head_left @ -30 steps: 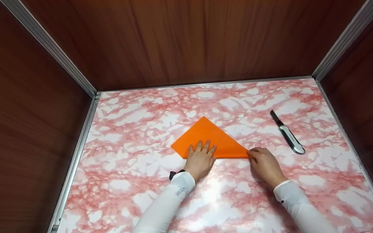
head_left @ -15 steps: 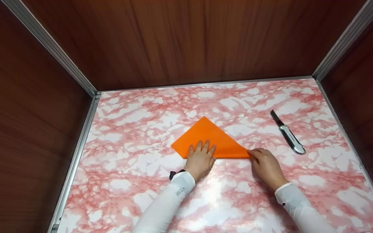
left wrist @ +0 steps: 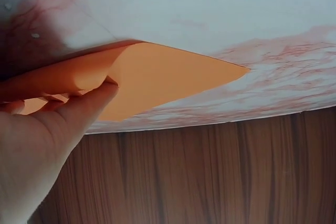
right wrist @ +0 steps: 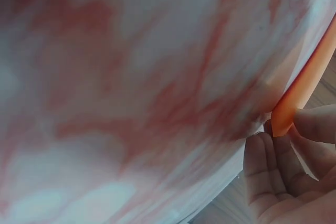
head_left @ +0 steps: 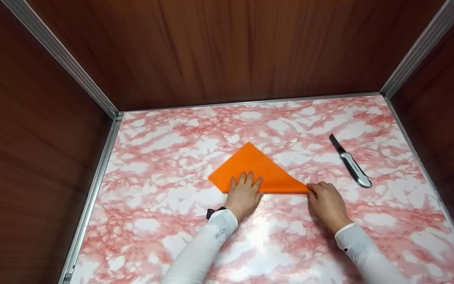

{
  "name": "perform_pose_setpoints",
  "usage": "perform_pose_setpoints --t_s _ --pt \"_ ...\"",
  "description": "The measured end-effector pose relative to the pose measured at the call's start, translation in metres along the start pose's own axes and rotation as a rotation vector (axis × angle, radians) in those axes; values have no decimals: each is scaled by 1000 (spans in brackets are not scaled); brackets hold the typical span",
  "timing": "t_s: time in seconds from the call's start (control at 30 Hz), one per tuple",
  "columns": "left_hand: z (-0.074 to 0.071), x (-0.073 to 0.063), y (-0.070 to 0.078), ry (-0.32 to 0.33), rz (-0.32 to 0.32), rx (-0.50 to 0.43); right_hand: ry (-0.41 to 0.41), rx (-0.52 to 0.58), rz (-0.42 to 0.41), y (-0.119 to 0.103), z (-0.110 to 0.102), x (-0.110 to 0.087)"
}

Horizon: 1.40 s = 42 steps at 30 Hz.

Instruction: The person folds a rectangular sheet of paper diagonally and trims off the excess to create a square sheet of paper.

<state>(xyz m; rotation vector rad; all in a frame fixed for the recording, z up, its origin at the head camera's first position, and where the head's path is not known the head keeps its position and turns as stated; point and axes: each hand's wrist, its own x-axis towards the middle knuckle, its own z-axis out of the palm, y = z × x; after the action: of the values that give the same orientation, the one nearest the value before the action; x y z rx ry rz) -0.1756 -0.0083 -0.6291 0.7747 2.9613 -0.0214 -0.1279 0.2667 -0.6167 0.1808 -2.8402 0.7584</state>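
A sheet of orange paper [head_left: 252, 159], folded over along its near edge, lies on the marbled table. My left hand [head_left: 244, 196] rests on its near part, fingers spread and fairly straight. From the left wrist view, the paper [left wrist: 168, 74] shows a loosely curved fold beside that hand [left wrist: 37, 145]. At the paper's right corner, my right hand [head_left: 326, 203] pinches the tip between thumb and fingers. The right wrist view has this pinched orange tip [right wrist: 286, 115] close up, with the fingers of the hand [right wrist: 294, 182] curled around it.
A utility knife [head_left: 351, 163] with its dark blade out lies to the right, beyond my right hand. The pink and white table [head_left: 164, 157] is bounded by metal strips and dark wood panels [head_left: 227, 51] at the back and both sides.
My right hand has slid slightly to the right along with the pinched corner, drawing the paper's tip outward. The left hand stays in place on the paper, and the knife has not moved.
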Motion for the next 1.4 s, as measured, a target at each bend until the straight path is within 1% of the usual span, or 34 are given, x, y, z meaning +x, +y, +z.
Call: perform_pose_setpoints --t_s 0.27,0.37,0.77,1.03,1.17,1.4 --pt "0 -2 0 44 -2 -7 38 -37 -9 0 1 -3" --pt "0 -3 0 51 -6 -9 49 -45 -18 0 1 -4" --pt "0 -3 -1 14 -7 -41 59 -40 -18 0 1 -5" --pt "-1 -4 -1 41 9 -48 42 -55 -21 0 0 -6" --pt "-1 -4 -1 40 7 -54 44 -51 -24 0 -1 -7" --pt "-2 -4 0 27 2 -19 43 -50 2 0 -1 -7"
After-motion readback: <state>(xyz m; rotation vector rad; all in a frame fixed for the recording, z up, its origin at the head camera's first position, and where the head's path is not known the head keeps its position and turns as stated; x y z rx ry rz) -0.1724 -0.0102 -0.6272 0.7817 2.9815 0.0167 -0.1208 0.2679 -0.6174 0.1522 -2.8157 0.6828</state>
